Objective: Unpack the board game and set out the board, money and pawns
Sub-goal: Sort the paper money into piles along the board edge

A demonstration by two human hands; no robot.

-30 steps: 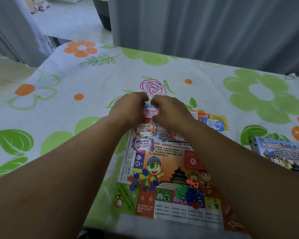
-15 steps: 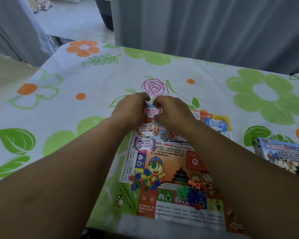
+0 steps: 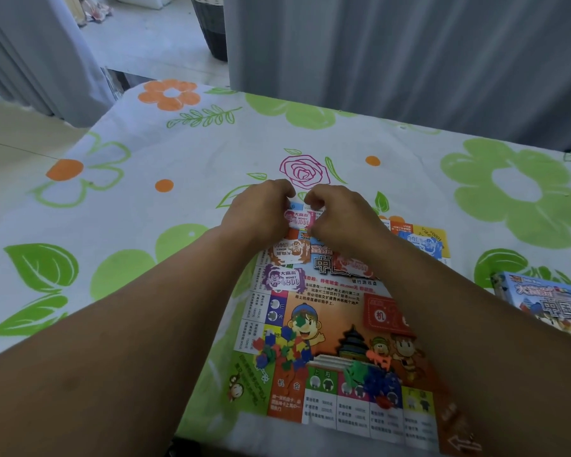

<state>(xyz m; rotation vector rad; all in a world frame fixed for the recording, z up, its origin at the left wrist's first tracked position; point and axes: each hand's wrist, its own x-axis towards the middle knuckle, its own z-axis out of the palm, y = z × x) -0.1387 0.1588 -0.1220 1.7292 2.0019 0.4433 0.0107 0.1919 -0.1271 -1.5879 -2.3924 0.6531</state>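
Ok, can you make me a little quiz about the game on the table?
1. True or false: the game box lies on the tablecloth, off the board.
2. Which note do the left hand and right hand both pinch? A purple, B pink, C blue.
3. Fill in: the small coloured pieces lie on the ___.
Key: 1 true; 2 B, the pink note; 3 board.

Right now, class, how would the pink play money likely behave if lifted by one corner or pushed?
The pink play money looks like thin paper, so probably floppy and very light. Being flat, it should slide rather than roll if pushed.
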